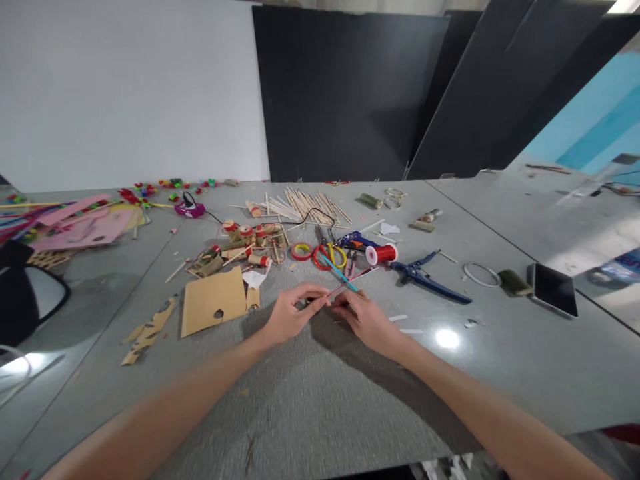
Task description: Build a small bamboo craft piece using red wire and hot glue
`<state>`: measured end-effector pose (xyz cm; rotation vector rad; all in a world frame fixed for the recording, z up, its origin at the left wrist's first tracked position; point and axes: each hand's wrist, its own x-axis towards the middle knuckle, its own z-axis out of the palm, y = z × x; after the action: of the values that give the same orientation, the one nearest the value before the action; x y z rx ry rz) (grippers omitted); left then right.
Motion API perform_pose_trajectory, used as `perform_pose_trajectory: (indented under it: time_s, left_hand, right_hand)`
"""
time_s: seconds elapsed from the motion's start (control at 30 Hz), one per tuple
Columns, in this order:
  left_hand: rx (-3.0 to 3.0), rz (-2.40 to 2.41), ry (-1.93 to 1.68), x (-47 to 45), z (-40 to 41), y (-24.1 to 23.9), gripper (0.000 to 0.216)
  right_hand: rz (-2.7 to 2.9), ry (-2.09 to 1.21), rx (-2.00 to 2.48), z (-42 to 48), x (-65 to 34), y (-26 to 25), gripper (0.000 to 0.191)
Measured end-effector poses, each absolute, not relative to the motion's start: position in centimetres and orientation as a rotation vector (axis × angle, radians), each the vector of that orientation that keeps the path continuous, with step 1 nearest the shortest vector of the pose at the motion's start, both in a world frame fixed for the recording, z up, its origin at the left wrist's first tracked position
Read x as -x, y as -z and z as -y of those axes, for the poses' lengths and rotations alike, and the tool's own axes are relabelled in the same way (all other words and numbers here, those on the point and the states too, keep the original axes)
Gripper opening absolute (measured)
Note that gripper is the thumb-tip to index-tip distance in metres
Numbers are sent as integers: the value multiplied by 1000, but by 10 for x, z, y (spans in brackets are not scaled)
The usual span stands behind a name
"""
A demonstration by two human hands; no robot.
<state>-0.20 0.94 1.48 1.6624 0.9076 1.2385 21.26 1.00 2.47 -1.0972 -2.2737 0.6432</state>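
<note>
My left hand is closed in a pinch over the middle of the table, with a thin red strand at its fingertips. That strand slants up and right toward the spool of red thread. Close beside it, my right hand has its fingers curled together around the lower end of a slim blue stick, possibly a pen. Just beyond the hands lie scissors with red and yellow handles, a roll of red tape and the spool of red thread.
A blue hot glue gun and blue-handled pliers lie to the right. Brown cardboard sits left, near red-banded bamboo pieces. Behind are thin wooden sticks; a dark phone or tablet is far right.
</note>
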Motion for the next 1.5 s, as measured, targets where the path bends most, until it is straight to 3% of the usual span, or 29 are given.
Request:
perform_pose_trajectory:
  time_s: [0.13,0.4,0.77,1.5]
  left_hand:
    - [-1593,-923,-1204,2,-9,-16,25]
    - [-1686,-927,-1225,2,-8,-22,22]
    - [-1928,-910,-1217,3,-7,-15,20]
    - [-1888,-925,-1259,1,-8,-14,18]
  right_hand:
    - [2018,-880,1094,-10,-215,-32,13]
    - [1676,-1233,917,-2,-203,-26,39]
    - [1669,-1071,1022,6,-198,-29,21]
    - [1702,-866,1044,6,-194,-31,13]
